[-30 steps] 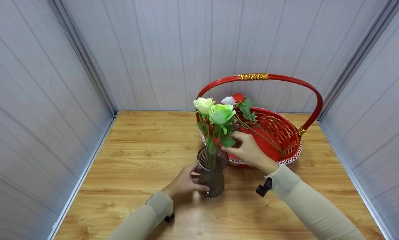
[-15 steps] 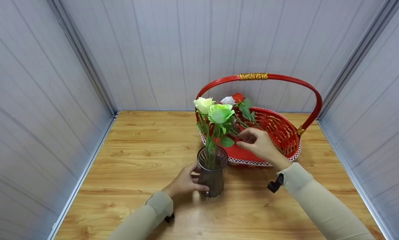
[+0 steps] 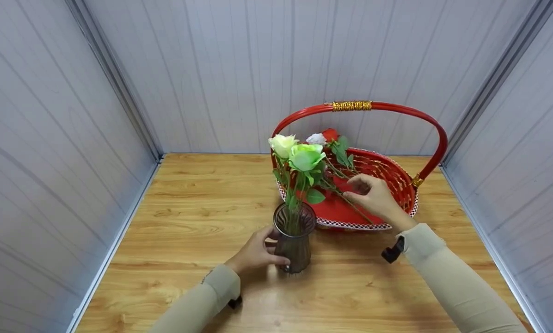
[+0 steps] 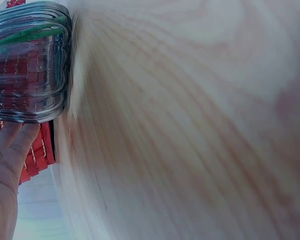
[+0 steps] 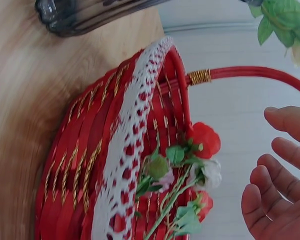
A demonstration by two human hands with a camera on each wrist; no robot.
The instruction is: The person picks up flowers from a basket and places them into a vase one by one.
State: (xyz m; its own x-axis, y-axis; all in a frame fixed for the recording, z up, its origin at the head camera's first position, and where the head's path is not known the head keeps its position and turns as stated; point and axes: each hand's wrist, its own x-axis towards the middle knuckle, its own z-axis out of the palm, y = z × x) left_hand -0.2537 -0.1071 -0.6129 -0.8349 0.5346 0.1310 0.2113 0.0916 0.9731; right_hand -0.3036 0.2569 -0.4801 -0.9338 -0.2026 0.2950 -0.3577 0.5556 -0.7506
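My left hand (image 3: pixel 253 252) holds the lower part of a dark, ribbed glass vase (image 3: pixel 297 254), thumb in front and fingers at its left side. The left wrist view shows fingers against the clear-looking vase (image 4: pixel 25 102). A cream rose (image 3: pixel 283 146) and a light green rose (image 3: pixel 306 157) stand upright in it. Over the red basket (image 3: pixel 350 226) hovers my right hand (image 3: pixel 376 199), its fingers loosely bent and holding nothing. Inside the basket lie artificial flowers, among them a red rose (image 5: pixel 205 140) and a white flower (image 5: pixel 208 172), stems pointing toward the front right.
The basket's tall red handle (image 3: pixel 436 125), wrapped in gold at its top, arches over the flowers. Beneath everything is a wooden tabletop (image 3: pixel 188 208). Pale panel walls (image 3: pixel 211 69) enclose the back and both sides.
My right hand has let go near the green rose's stem and moved right, away from the vase and over the basket. The left hand and vase have stayed in place.
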